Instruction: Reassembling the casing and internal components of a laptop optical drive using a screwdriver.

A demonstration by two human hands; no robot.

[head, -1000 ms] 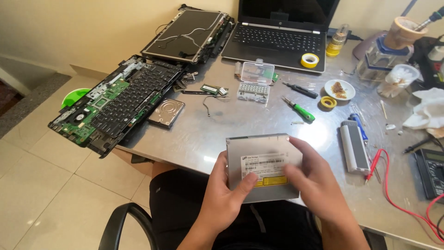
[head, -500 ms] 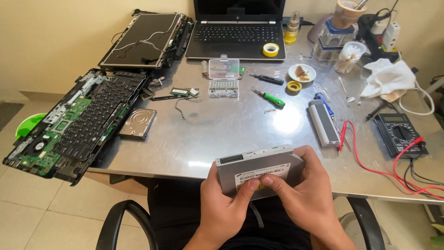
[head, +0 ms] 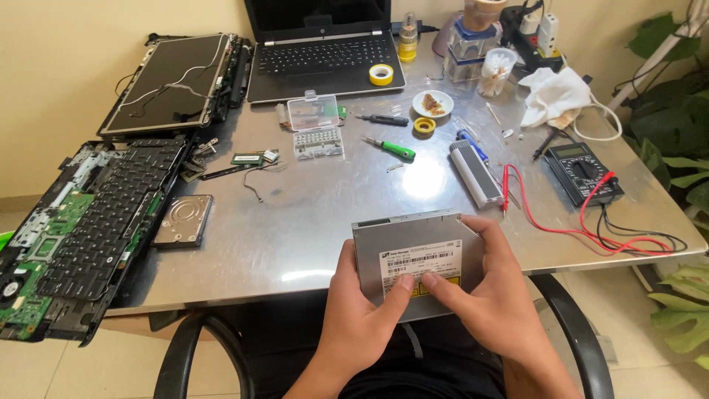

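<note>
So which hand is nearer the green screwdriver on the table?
Right. The right hand sits below the green screwdriver, slightly to its right; the left hand is lower still. Both hold the silver drive.

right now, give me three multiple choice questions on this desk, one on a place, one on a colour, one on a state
1. Where does the bare hard drive lie?
A. on the table beside the stripped keyboard
B. on the laptop
C. in the person's hands

2. What colour is the handle of the screwdriver in the middle of the table?
A. red
B. green
C. blue

3. How is the flat grey disc drive held?
A. lying alone on the table
B. pinched in one hand
C. in both hands, label side up

Answers
1. A: it lies flat on the table by the stripped keyboard.
2. B: its handle is bright green.
3. C: the left hand and the right hand both grip it, thumbs on the label.
</note>
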